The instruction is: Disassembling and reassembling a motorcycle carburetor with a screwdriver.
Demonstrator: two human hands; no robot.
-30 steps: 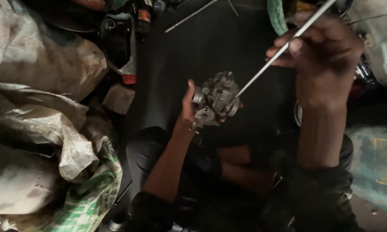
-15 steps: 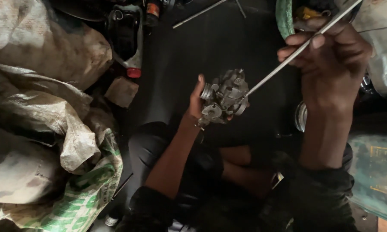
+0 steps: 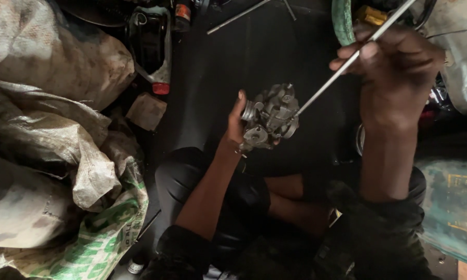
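My left hand (image 3: 237, 126) grips a grey metal carburetor (image 3: 271, 115) from its left side, held up over my lap at the centre of the view. My right hand (image 3: 399, 72), at the upper right, pinches a long thin metal rod (image 3: 342, 65). The rod slants down to the left and its tip meets the right side of the carburetor. My dark-sleeved arms and crossed legs fill the bottom of the picture.
Dirty woven sacks (image 3: 52, 155) are piled along the left. A dark plastic bottle with a red cap (image 3: 153, 46) lies at the top left. A loose metal rod (image 3: 238, 16) rests on the dark floor at the top. A teal sheet (image 3: 451, 207) lies at the right.
The carburetor and both hands sit slightly higher and further right in the view. The rod tip has stayed at the carburetor's right side.
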